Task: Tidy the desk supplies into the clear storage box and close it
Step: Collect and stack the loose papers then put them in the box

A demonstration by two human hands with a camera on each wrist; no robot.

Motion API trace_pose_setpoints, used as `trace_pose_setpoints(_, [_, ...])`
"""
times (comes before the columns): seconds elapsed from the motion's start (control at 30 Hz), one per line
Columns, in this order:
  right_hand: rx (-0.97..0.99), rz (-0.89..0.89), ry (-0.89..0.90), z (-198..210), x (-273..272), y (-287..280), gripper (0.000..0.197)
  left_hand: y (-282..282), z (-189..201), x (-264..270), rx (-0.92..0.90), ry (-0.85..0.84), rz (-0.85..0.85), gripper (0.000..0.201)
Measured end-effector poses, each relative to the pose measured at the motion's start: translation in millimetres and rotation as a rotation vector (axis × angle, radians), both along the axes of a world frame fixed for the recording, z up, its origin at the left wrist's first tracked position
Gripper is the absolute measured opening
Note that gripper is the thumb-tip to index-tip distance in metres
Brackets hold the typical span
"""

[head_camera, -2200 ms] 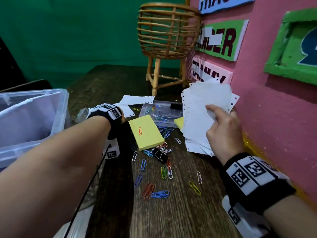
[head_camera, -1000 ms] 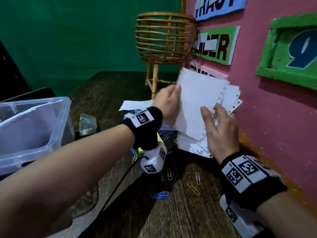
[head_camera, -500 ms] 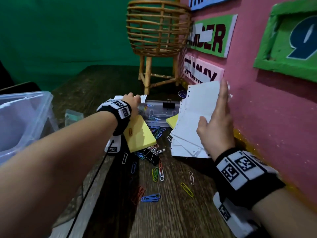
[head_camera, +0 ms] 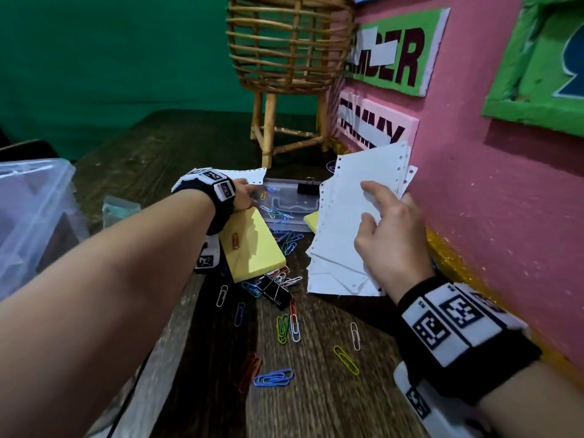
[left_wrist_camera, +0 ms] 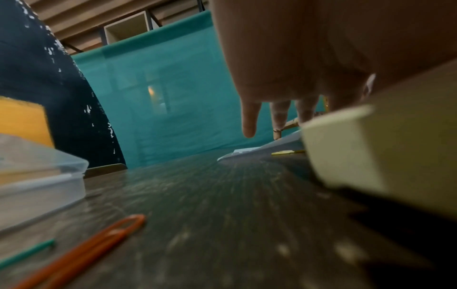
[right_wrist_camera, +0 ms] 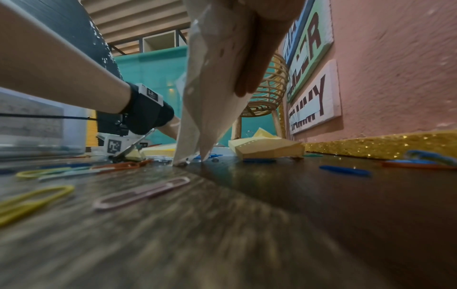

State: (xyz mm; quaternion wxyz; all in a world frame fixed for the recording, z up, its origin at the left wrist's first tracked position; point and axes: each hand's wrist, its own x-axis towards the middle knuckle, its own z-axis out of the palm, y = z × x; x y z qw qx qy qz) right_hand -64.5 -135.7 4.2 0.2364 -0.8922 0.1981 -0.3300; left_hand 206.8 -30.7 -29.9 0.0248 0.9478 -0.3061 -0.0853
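Note:
My right hand grips a stack of white punched paper sheets, which stands on its lower edge on the wooden desk near the pink wall. In the right wrist view the fingers lie along the sheets. My left hand reaches over the yellow sticky pad with straight fingers just above a loose white sheet, and holds nothing. The clear storage box stands open at the far left.
Coloured paper clips and a black binder clip litter the desk between my arms. A small clear tray with clips and a second yellow pad lie behind. A wicker stand is at the back.
A second ago both hands were on the paper stack. My left hand has let go and moved left and down to the loose sheet; my right hand still holds the stack upright.

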Motion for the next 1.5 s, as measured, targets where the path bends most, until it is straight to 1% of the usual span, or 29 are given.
trace_pose_setpoints(0.1, [0.008, -0.011, 0.024, 1.8, -1.2, 1.0, 0.048, -0.8, -2.8, 2.8, -0.021, 0.015, 0.025, 0.05])
trace_pose_setpoints(0.2, [0.011, -0.018, 0.028, 1.3, -0.8, 1.2, 0.048, 0.2, -1.3, 0.9, 0.004, -0.058, 0.042, 0.052])
trace_pose_setpoints(0.3, [0.011, -0.022, 0.022, 0.3, 0.1, -0.2, 0.048, 3.6, 9.5, -3.0, -0.097, -0.14, 0.044, 0.052])
trace_pose_setpoints(0.37, [0.025, -0.016, 0.026, -0.3, 0.0, -1.2, 0.049, 9.0, 21.6, -10.2, -0.283, -0.232, 0.067, 0.051])
trace_pose_setpoints(0.47, [0.069, -0.018, 0.022, -0.4, -1.9, -1.1, 0.051, 18.2, 47.1, -33.9, -0.687, -0.441, 0.052, 0.028])
trace_pose_setpoints(0.53, [0.074, -0.02, 0.0, 0.6, -4.5, 1.6, 0.055, 22.2, 64.3, -55.4, -0.938, -0.476, 0.038, 0.019])
trace_pose_setpoints(0.6, [0.073, -0.009, -0.05, 0.7, -6.8, 3.4, 0.065, 22.3, 79.4, -79.1, -1.227, -0.406, 0.018, 0.011])
trace_pose_setpoints(0.67, [0.062, -0.009, -0.122, 2.5, -10.1, 4.9, 0.075, 24.6, 95.8, -105.1, -1.469, -0.331, 0.027, 0.017])
trace_pose_setpoints(0.73, [0.097, -0.04, -0.179, 5.3, -13.5, 5.2, 0.081, 29.4, 109.1, -126.9, -1.636, -0.254, 0.073, 0.027])
trace_pose_setpoints(0.8, [0.185, -0.036, -0.216, 8.7, -20.3, 7.6, 0.084, 36.1, 112.7, -147.1, -1.744, -0.157, 0.132, 0.03])
trace_pose_setpoints(0.87, [0.217, 0.002, -0.216, 12.1, -28.5, 11.8, 0.084, 43.7, 103.1, -162.7, -1.727, -0.033, 0.172, 0.03])
trace_pose_setpoints(0.93, [0.258, 0.072, -0.227, 14.7, -35.6, 18.0, 0.085, 49.7, 82.1, -175.6, -1.631, 0.081, 0.19, 0.024])
trace_pose_setpoints(0.97, [0.309, 0.107, -0.245, 15.7, -39.0, 24.0, 0.085, 54.7, 71.8, -183.0, -1.591, 0.128, 0.195, 0.02])
trace_pose_setpoints(1.03, [0.446, 0.177, -0.298, 16.1, -42.1, 34.4, 0.079, 62.8, 56.1, -193.3, -1.529, 0.163, 0.24, 0.015])
trace_pose_setpoints(1.07, [0.53, 0.215, -0.333, 16.8, -42.9, 41.8, 0.072, 66.4, 50.9, -195.0, -1.511, 0.155, 0.275, 0.017])
trace_pose_setpoints(1.13, [0.688, 0.277, -0.387, 17.0, -44.3, 57.2, 0.054, 73.3, 46.5, -196.3, -1.527, 0.157, 0.363, 0.022])
trace_pose_setpoints(1.2, [0.779, 0.33, -0.425, 17.6, -42.1, 71.3, 0.038, 78.9, 50.0, -201.3, -1.562, 0.244, 0.428, 0.024])
trace_pose_setpoints(1.23, [0.809, 0.351, -0.416, 19.1, -41.2, 77.8, 0.039, 81.5, 52.1, -204.0, -1.588, 0.287, 0.426, 0.023])
trace_pose_setpoints(1.27, [0.822, 0.376, -0.393, 20.5, -40.4, 82.6, 0.045, 84.4, 55.7, -209.0, -1.614, 0.297, 0.395, 0.022])
trace_pose_setpoints(1.3, [0.824, 0.399, -0.372, 21.8, -39.0, 87.0, 0.045, 88.9, 59.2, -213.3, -1.634, 0.265, 0.34, 0.021])
trace_pose_setpoints(1.37, [0.819, 0.451, -0.373, 25.5, -38.9, 95.0, 0.025, 99.1, 66.6, -219.6, -1.667, 0.15, 0.206, 0.022])
trace_pose_setpoints(1.4, [0.823, 0.469, -0.374, 26.9, -38.6, 97.3, 0.023, 103.9, 69.7, -221.2, -1.668, 0.093, 0.155, 0.024])
trace_pose_setpoints(1.43, [0.838, 0.469, -0.361, 28.3, -38.7, 98.9, 0.03, 108.4, 72.0, -222.2, -1.674, 0.04, 0.121, 0.026])
trace_pose_setpoints(1.5, [0.884, 0.486, -0.329, 29.4, -39.4, 100.4, 0.062, 116.2, 74.5, -224.5, -1.709, -0.036, 0.097, 0.03])
